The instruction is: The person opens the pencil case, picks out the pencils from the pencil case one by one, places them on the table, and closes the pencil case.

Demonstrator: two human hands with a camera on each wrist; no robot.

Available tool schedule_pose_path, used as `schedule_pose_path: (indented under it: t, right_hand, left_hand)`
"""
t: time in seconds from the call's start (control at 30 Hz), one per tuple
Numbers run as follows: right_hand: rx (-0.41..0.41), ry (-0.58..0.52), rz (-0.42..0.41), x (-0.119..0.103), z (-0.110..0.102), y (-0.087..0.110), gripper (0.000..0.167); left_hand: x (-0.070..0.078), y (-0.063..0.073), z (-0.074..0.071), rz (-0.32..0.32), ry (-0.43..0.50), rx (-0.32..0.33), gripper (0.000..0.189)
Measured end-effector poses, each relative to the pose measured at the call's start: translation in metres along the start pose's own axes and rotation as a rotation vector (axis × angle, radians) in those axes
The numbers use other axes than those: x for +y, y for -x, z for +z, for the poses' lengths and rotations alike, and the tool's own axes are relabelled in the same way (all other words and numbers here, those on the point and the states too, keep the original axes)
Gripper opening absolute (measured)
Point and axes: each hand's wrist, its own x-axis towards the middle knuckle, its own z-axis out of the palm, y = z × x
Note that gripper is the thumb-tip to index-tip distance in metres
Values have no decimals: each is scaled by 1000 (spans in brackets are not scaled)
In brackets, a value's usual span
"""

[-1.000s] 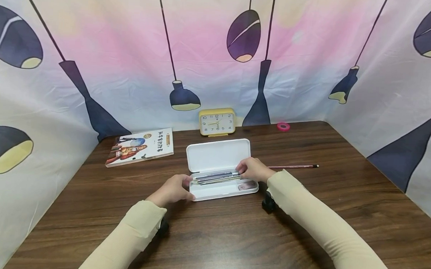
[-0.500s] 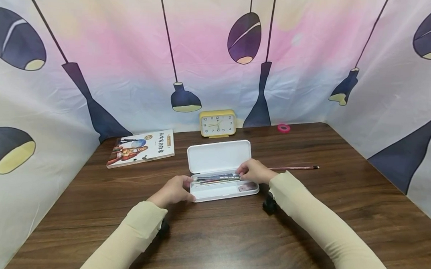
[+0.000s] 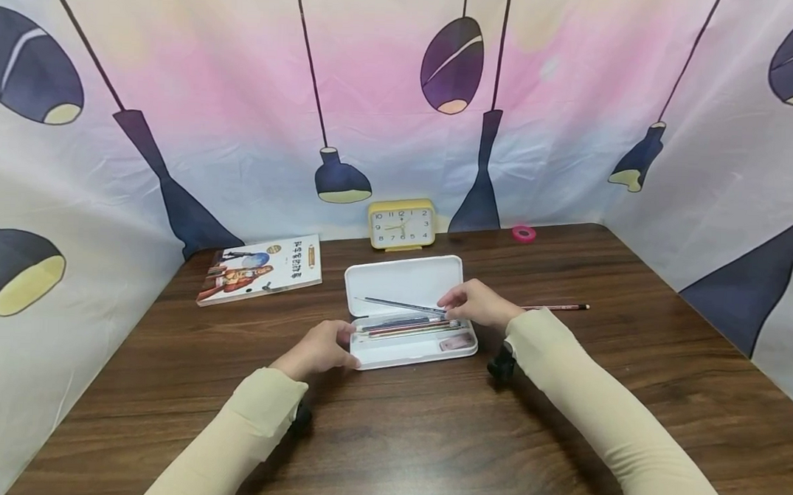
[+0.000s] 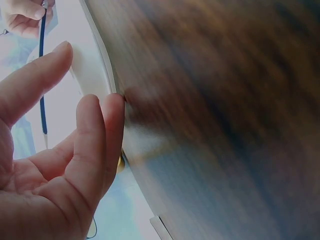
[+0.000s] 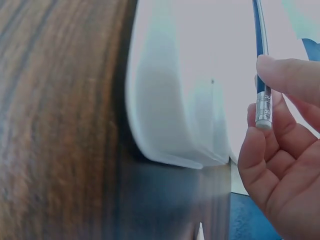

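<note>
A white pencil case (image 3: 408, 361) lies with its lid (image 3: 401, 285) raised, and several pencils (image 3: 393, 328) fill its rear part. My left hand (image 3: 319, 346) holds the case at its left end, thumb near the front corner and fingers toward the back. My right hand (image 3: 480, 304) pinches a dark blue pencil (image 3: 401, 304) close to its eraser end. That pencil hangs above the others, tip pointing left, in front of the lid. In the right wrist view its silver ferrule (image 5: 263, 105) and pale eraser show below the thumb.
A small pinkish eraser (image 3: 456, 342) lies in the case's front right part. A red pencil (image 3: 563, 307) is on the table right of the case. Behind stand a yellow clock (image 3: 402, 225) and a pink tape roll (image 3: 523, 234). A book (image 3: 262, 270) lies back left.
My right hand has lifted the blue pencil out from among the others and moved slightly up and right. The left hand has stayed at the case's left end.
</note>
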Motion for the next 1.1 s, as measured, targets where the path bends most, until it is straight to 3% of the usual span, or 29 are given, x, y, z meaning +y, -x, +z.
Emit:
schedule_pose_path:
  t: [0.5, 0.87, 1.1]
  right_hand:
    - [-18, -24, -6, -4, -23, 13, 21]
    - [-26, 71, 5, 2, -41, 27, 21]
    - [-32, 66, 8, 8, -48, 33, 22]
  left_hand:
    - [1, 0, -2, -15, -14, 6, 61]
    - [1, -1, -1, -39, -28, -4, 62]
    - [-1, -2, -1, -34, -30, -3, 62]
